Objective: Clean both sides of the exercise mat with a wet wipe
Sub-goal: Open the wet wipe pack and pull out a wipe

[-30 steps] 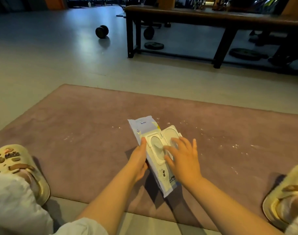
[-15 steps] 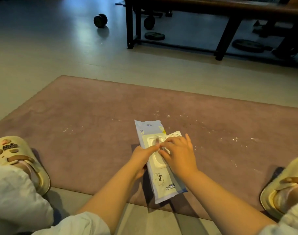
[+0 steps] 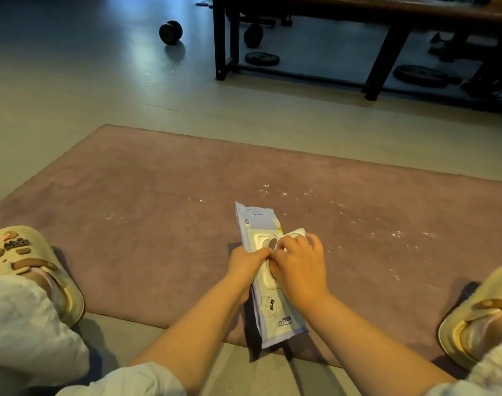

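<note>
A mauve exercise mat point(image 3: 164, 212) lies flat on the floor, flecked with white specks toward its right half. On its near edge lies a pale blue wet-wipe pack point(image 3: 260, 224) with its white flip lid swung open to the right. My left hand point(image 3: 245, 265) grips the pack's left side, thumb on the lid frame. My right hand point(image 3: 300, 267) is curled over the opening, fingertips pinching at it. Whether a wipe is between the fingers is hidden.
My feet in cream clogs sit at the mat's near corners, one clog point(image 3: 26, 261) at the left and one clog point(image 3: 478, 318) at the right. A dark bench point(image 3: 387, 32) stands behind, with weight plates point(image 3: 262, 58) under it. A dumbbell point(image 3: 171, 32) lies on the floor.
The pack has turned more lengthwise toward me. My right hand went from flat over the open lid to curled at the opening, and my left thumb slid onto the lid frame.
</note>
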{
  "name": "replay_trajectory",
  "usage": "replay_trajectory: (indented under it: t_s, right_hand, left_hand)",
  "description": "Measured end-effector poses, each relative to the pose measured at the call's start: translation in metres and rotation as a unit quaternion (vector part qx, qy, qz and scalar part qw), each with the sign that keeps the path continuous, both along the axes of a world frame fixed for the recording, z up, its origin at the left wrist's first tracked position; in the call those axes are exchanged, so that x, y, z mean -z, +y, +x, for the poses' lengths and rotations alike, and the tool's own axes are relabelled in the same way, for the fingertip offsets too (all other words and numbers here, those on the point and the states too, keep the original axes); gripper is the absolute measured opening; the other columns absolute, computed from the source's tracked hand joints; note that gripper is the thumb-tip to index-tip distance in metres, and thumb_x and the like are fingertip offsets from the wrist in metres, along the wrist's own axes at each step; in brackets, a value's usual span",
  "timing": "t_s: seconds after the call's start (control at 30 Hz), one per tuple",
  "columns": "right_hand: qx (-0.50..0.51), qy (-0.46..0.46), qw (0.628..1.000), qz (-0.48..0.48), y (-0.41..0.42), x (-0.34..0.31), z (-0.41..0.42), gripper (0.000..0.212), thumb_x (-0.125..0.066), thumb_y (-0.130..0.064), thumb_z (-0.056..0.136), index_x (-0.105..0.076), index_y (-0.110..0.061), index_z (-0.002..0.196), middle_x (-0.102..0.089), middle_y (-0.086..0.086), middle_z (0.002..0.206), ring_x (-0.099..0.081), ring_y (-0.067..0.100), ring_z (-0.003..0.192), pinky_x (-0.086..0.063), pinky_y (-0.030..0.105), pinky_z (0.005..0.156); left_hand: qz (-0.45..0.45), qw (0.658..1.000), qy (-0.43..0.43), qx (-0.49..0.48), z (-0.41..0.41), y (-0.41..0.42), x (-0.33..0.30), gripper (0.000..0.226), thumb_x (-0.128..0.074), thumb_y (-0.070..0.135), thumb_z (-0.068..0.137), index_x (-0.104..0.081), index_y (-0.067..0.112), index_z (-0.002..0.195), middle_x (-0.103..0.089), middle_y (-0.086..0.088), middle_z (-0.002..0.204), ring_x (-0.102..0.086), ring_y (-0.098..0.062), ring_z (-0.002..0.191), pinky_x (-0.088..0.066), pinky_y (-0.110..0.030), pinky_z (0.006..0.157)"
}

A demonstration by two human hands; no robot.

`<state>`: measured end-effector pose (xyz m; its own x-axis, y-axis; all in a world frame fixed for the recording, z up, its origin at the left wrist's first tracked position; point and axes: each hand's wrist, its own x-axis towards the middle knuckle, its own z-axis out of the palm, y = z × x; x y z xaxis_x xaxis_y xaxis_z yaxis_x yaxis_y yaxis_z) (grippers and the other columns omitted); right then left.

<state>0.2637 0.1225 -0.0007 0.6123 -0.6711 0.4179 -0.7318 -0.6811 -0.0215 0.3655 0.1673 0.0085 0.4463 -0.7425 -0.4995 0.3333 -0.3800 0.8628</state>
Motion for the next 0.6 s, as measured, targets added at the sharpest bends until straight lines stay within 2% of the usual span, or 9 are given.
replay_trajectory:
  t_s: [0.1,0.17,0.23,0.3,0.33,0.4,0.5,0.6]
  right_hand:
    - [0.019,-0.012,0.999,0.037,-0.0018,0.0015,0.0047,0.019,-0.084,-0.013,0.054,-0.068,-0.023,0.054,-0.054,-0.006,0.062,-0.051,0.018,0.057,-0.028,0.031,0.079]
    - [0.02,-0.026,0.997,0.074,-0.0023,0.0017,0.0056,0.017,-0.08,-0.015,0.06,-0.066,-0.021,0.054,-0.054,-0.006,0.065,-0.052,0.018,0.059,-0.024,0.03,0.075]
    - [0.019,-0.042,0.991,0.124,-0.0028,0.0011,0.0044,0.011,-0.066,-0.02,0.077,-0.067,-0.017,0.066,-0.053,-0.006,0.076,-0.055,0.019,0.072,-0.022,0.029,0.077]
    - [0.009,-0.01,0.981,0.193,-0.0046,-0.0002,0.0028,0.02,-0.05,-0.025,0.092,-0.066,-0.015,0.087,-0.049,-0.006,0.092,-0.05,0.017,0.09,-0.021,0.028,0.082]
    - [0.004,-0.005,0.976,0.217,-0.0057,0.0,0.0018,0.021,-0.046,-0.026,0.094,-0.065,-0.015,0.09,-0.048,-0.006,0.095,-0.048,0.016,0.092,-0.021,0.027,0.081]
    - [0.007,-0.031,0.966,0.258,-0.0066,-0.0003,0.0012,0.019,-0.047,-0.023,0.093,-0.059,-0.018,0.08,-0.046,-0.008,0.09,-0.044,0.014,0.086,-0.021,0.026,0.078]
    - [0.024,-0.081,0.934,0.346,-0.0091,0.0029,0.0017,0.033,-0.049,-0.019,0.092,-0.04,-0.025,0.062,-0.041,-0.007,0.079,-0.044,0.015,0.077,-0.031,0.028,0.073]
    - [0.023,-0.14,0.905,0.401,-0.0095,0.0054,0.0011,0.032,-0.052,-0.015,0.09,-0.043,-0.025,0.061,-0.048,0.0,0.083,-0.048,0.016,0.072,-0.037,0.024,0.062]
  left_hand:
    - [-0.008,1.0,0.019,-0.006,0.0007,0.002,0.0043,0.016,-0.072,0.015,0.078,-0.069,0.012,0.094,-0.073,-0.01,0.089,-0.07,-0.025,0.084,-0.056,-0.037,0.078]
    - [-0.004,1.0,0.023,-0.008,0.0017,0.0025,0.0069,0.016,-0.071,0.018,0.081,-0.068,0.012,0.094,-0.073,-0.01,0.09,-0.069,-0.025,0.083,-0.056,-0.036,0.076]
    - [-0.006,1.0,0.029,-0.009,0.0025,0.0017,0.0082,0.013,-0.069,0.018,0.082,-0.068,0.012,0.094,-0.072,-0.01,0.089,-0.069,-0.025,0.081,-0.055,-0.035,0.074]
    - [-0.007,1.0,0.028,-0.005,0.0027,0.0007,0.008,0.013,-0.069,0.018,0.083,-0.068,0.012,0.094,-0.072,-0.01,0.09,-0.069,-0.025,0.082,-0.055,-0.037,0.078]
    - [-0.008,1.0,0.026,-0.003,0.0024,0.0005,0.0076,0.013,-0.069,0.019,0.083,-0.068,0.013,0.094,-0.072,-0.01,0.09,-0.069,-0.025,0.083,-0.055,-0.038,0.079]
    - [-0.01,1.0,0.025,0.001,0.002,0.0,0.0084,0.014,-0.07,0.021,0.083,-0.069,0.013,0.095,-0.073,-0.008,0.09,-0.069,-0.024,0.083,-0.056,-0.036,0.077]
    - [-0.01,1.0,0.021,0.005,0.0021,-0.0001,0.0093,0.009,-0.07,0.021,0.083,-0.068,0.017,0.091,-0.072,-0.004,0.085,-0.069,-0.018,0.075,-0.055,-0.027,0.063]
    - [-0.003,1.0,0.012,0.006,0.0021,0.0004,0.0097,0.014,-0.07,0.02,0.083,-0.068,0.015,0.096,-0.072,-0.006,0.087,-0.069,-0.018,0.075,-0.053,-0.026,0.059]
